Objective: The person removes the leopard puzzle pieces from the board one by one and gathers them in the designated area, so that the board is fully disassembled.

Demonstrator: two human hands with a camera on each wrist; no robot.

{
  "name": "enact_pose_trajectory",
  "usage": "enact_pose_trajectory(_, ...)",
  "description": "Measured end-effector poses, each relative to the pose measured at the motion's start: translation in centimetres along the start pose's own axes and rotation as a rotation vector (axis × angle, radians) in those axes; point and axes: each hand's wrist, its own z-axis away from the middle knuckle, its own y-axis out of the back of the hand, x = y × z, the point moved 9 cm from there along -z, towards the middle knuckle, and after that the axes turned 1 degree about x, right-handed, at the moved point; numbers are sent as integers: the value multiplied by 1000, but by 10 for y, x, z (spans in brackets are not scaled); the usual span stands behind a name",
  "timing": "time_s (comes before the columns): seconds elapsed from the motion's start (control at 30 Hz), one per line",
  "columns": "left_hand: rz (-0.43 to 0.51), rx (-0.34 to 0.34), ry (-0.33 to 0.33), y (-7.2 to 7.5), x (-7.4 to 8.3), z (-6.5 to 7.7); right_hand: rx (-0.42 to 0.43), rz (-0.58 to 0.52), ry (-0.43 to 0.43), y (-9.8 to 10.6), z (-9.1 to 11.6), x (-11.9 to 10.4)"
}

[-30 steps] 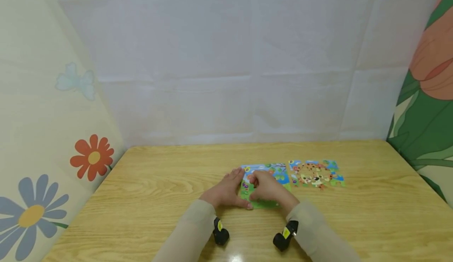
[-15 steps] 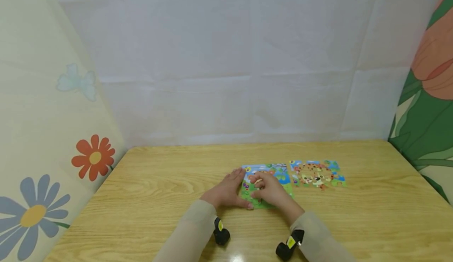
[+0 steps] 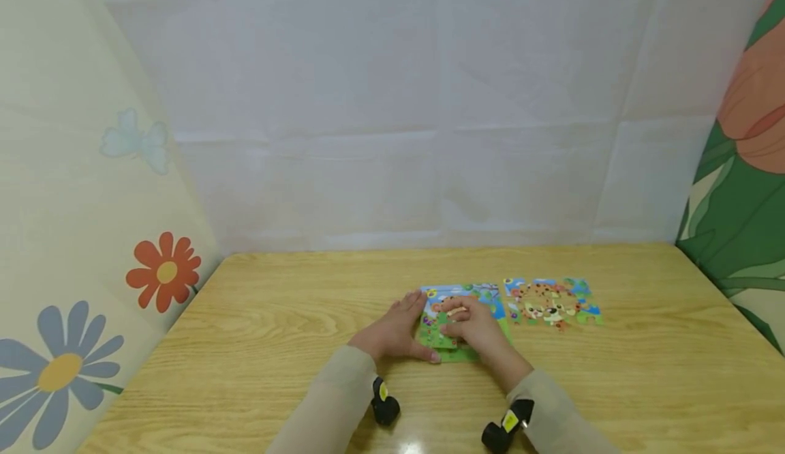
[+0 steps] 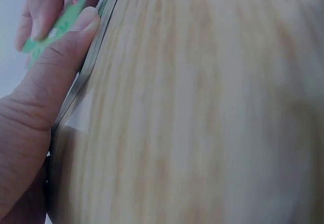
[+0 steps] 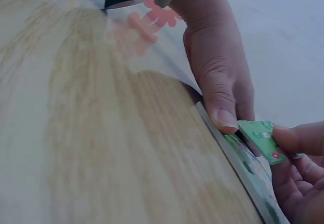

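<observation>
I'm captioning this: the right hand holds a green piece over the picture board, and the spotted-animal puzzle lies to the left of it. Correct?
Not quite: the head view shows the spotted-animal puzzle to the right of the picture board, not left. The right hand does hold a green piece over it.

Head view faces forward-down from above — low, close wrist views share the green piece.
</observation>
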Motion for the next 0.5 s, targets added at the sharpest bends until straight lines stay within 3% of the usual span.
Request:
enact_pose_trajectory(0.13,0,6,-3,0,0,-1,58,-47,-18,11,1,-2)
enact_pose_trajectory(0.5,11,11,1,-1,-2,-2,123,-102,-63,33,7,-4)
